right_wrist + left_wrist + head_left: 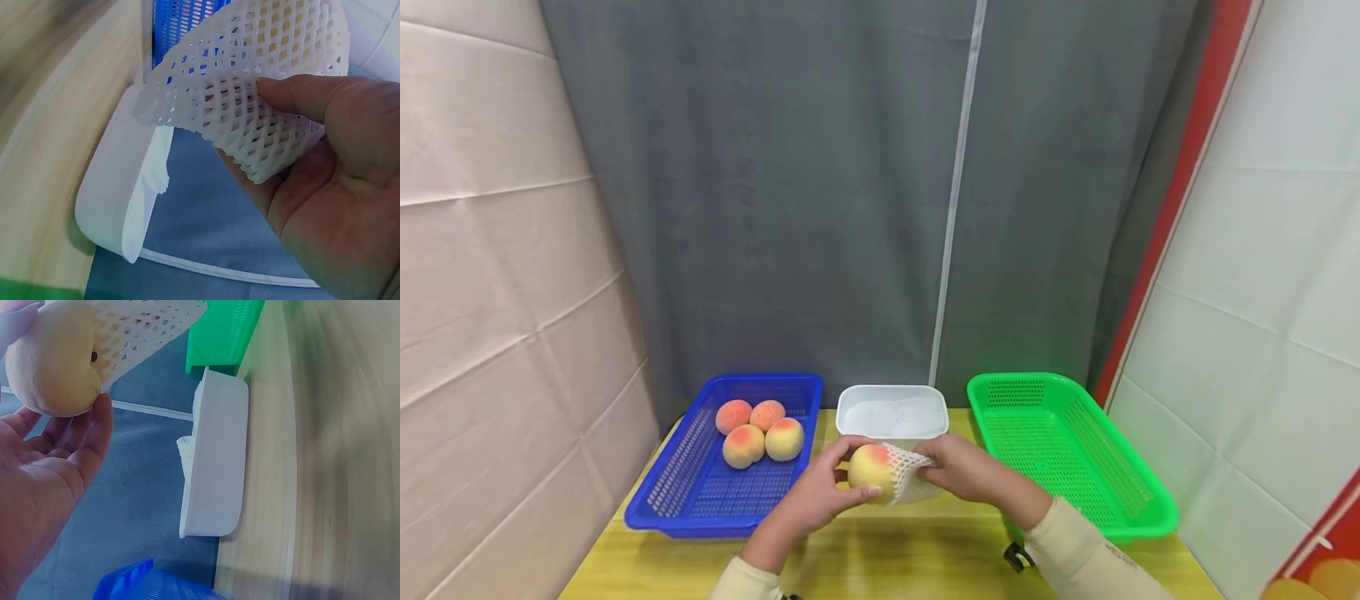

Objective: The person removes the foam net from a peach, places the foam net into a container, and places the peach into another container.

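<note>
A yellow peach (867,473) with a red blush is held in my left hand (822,492), thumb on the near side and fingers behind it. White foam fruit netting (907,473) covers the peach's right side. My right hand (961,468) pinches the loose end of this netting between thumb and fingers. In the right wrist view the netting (250,94) spreads out from under the thumb, and the peach shows only through its holes. The left wrist view shows the peach (53,362) partly inside the sleeve, with a small dark spot beside the netting's edge.
At the left stands a blue basket (700,508) with several peaches (744,447). A white tray (891,433) with white netting inside sits behind my hands. The green basket (1138,475) is at the right. All rest on a wooden table (880,558) before a grey curtain (820,208).
</note>
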### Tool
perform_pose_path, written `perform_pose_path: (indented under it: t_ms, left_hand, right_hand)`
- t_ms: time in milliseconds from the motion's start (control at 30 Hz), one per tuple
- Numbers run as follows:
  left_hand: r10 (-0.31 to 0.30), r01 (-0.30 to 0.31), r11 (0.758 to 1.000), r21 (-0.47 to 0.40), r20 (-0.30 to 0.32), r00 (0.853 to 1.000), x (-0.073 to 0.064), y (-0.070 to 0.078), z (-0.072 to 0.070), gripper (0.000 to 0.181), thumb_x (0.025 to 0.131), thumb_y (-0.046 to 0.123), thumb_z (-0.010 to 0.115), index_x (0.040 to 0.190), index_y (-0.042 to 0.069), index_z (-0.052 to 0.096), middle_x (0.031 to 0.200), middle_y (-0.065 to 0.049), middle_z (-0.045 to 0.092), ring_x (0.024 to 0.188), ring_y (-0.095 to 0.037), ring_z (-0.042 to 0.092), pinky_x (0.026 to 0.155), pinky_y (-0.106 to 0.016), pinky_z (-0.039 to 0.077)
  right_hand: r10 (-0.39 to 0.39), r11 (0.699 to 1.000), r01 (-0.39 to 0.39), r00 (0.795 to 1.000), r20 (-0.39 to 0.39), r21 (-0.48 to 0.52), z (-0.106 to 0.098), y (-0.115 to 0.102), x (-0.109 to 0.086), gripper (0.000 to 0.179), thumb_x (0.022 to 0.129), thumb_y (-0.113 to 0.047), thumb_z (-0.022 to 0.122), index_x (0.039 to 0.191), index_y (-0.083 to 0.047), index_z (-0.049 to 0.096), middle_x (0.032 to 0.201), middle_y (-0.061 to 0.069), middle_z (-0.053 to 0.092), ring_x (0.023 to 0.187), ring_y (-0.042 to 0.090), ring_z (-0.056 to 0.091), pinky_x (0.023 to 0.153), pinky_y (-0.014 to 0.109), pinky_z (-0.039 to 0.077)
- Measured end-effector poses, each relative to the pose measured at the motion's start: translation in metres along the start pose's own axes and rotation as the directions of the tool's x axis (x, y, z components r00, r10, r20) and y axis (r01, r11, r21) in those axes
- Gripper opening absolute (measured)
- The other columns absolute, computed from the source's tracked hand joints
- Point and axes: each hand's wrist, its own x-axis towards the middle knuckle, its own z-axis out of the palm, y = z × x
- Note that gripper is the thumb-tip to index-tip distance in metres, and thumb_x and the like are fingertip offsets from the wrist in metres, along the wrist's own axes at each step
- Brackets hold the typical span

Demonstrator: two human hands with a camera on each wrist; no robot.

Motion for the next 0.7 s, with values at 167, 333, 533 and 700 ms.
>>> perform_pose_path:
  t_ms: [167,333,533,700]
  left_hand:
    - [-0.011,0.011,1.000,-0.001,-0.012,1.000,0.000,-0.001,-0.001,0.060,0.094,0.023,0.091,0.147,0.018,0.062,0.139,-0.005,0.066,0.113,-0.025,0.069,0.094,-0.044,0.060]
    - [-0.018,0.018,1.000,-0.013,-0.007,1.000,0.000,-0.002,-0.002,0.060,0.095,0.022,0.090,0.147,0.017,0.061,0.142,-0.008,0.065,0.114,-0.027,0.069,0.095,-0.045,0.060]
    - [-0.017,0.017,1.000,-0.022,-0.002,1.000,-0.001,-0.002,-0.004,0.060,0.096,0.023,0.090,0.148,0.018,0.061,0.144,-0.009,0.064,0.117,-0.028,0.068,0.096,-0.044,0.060]
    - [-0.016,0.016,1.000,-0.011,-0.007,1.000,-0.001,-0.002,-0.005,0.060,0.096,0.024,0.090,0.148,0.020,0.061,0.144,-0.008,0.064,0.121,-0.027,0.067,0.100,-0.045,0.058]
  right_hand:
    - [0.021,1.000,-0.021,1.000,-0.021,-0.007,-0.005,0.005,0.004,0.010,0.096,0.000,0.079,0.094,-0.010,0.078,0.084,-0.009,0.070,0.073,0.003,0.054,0.068,0.027,0.052]
    - [0.037,0.999,-0.037,0.999,-0.006,-0.013,-0.010,0.010,0.011,0.008,0.096,-0.002,0.078,0.093,-0.009,0.077,0.083,-0.009,0.069,0.073,0.004,0.054,0.067,0.027,0.051]
    - [0.032,0.999,-0.032,0.999,0.005,-0.033,-0.013,0.014,0.020,0.008,0.096,-0.002,0.079,0.093,-0.009,0.077,0.083,-0.009,0.069,0.072,0.004,0.052,0.067,0.027,0.050]
    - [0.013,0.999,-0.013,1.000,-0.004,-0.052,-0.014,0.022,0.028,0.012,0.094,0.000,0.079,0.089,-0.010,0.074,0.078,-0.010,0.063,0.067,0.001,0.049,0.064,0.025,0.048]
